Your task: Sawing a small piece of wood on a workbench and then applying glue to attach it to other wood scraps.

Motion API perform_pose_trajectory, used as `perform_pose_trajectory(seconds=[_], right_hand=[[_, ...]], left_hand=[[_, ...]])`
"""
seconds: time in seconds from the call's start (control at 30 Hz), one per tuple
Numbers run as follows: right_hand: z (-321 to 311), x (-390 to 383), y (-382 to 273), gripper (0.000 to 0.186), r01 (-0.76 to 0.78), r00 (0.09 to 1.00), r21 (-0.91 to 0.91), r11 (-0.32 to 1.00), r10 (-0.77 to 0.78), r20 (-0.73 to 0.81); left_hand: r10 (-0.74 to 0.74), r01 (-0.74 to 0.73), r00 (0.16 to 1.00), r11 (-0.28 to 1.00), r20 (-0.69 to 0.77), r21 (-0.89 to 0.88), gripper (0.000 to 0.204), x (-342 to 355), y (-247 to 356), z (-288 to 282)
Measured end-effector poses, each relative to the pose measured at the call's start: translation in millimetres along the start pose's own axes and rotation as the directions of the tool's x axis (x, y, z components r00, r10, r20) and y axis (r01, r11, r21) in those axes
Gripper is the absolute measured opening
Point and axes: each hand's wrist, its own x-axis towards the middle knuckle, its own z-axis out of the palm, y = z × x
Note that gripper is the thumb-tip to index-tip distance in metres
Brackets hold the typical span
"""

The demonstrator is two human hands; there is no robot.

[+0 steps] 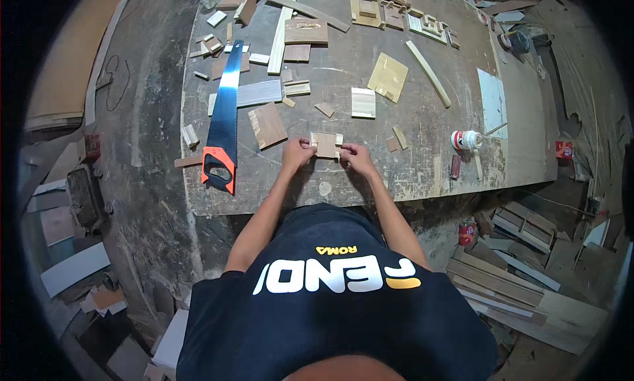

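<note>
A small square wooden board [325, 145] with pale little blocks at its sides lies near the worktable's front. My left hand [298, 155] has its fingers closed on the board's left side, and my right hand [358, 158] pinches at its right side, by a small pale block [338, 140]. To the left lie a hand saw [222, 135] with an orange handle and a square wooden board [267, 126]. A pale block [363, 103] lies just beyond my hands.
The worktable [422, 169] holds a glue bottle [463, 140] at the right, a long pale strip [428, 74], a yellowish board [387, 77], and several wood offcuts and small assemblies [366, 7] along the back. Stacked boards [502, 295] lie on the floor at the right.
</note>
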Motion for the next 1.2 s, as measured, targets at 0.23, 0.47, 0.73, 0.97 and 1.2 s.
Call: perform_pose_trajectory(seconds=[0.23,0.47,0.73,0.97,1.2], right_hand=[[6.9,-3.3,-23.7,0.032,-0.123,0.99,0.028,0.992,0.121,0.077],[1.2,8.2,-14.8,0.026,-0.117,0.983,-0.007,0.993,0.117,0.14],[1.5,7.5,-20.4,0.021,-0.088,0.992,0.0,0.996,0.087,0.091],[-31.4,-81.2,-104.8,0.031,-0.377,0.648,-0.13,0.917,0.362,0.67],[-51.6,-167.0,-115.3,0.034,-0.164,0.743,-0.068,0.984,0.168,0.648]], left_hand=[[-0.127,0.132,0.991,0.986,-0.053,0.104,0.037,-5.2,9.1,-12.4],[-0.151,0.154,0.988,0.975,-0.031,0.158,0.032,5.4,2.8,-8.1],[-0.202,0.212,0.977,0.94,-0.067,0.268,0.026,4.0,25.7,-11.3],[-0.232,0.236,0.972,0.948,-0.042,0.214,0.029,5.2,13.5,-14.8],[-0.237,0.232,0.971,0.949,-0.001,0.213,0.03,4.2,16.9,-17.2]])
